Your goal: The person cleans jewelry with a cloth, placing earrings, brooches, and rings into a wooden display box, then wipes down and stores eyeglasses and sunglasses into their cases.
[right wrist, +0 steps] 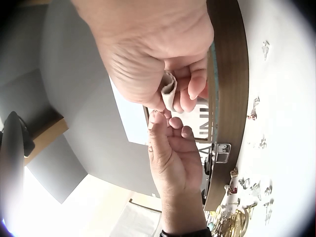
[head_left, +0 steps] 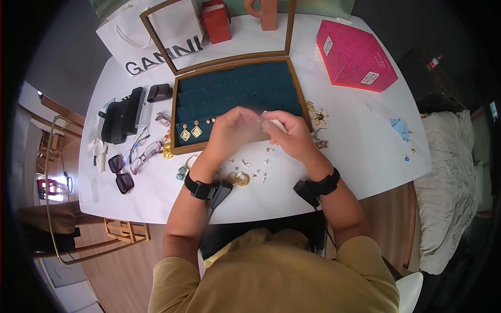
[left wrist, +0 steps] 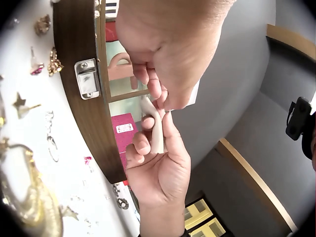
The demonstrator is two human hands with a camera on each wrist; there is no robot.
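Observation:
A cream cloth, rolled into a narrow fold, is held in my right hand between thumb and curled fingers. The fingertips of my left hand meet those of the right and pinch a tiny item, mostly hidden; I cannot tell its kind. Both hands are over the front of a wooden jewellery box with dark teal lining, its glass lid standing up. Two diamond-shaped gold earrings sit in its front left. On the table before it lie several small earrings and gold hoop earrings.
Sunglasses, clear-lensed glasses and a black case lie on the left. Gold jewellery is right of the box. A pink box stands at the back right, a white paper bag at the back left.

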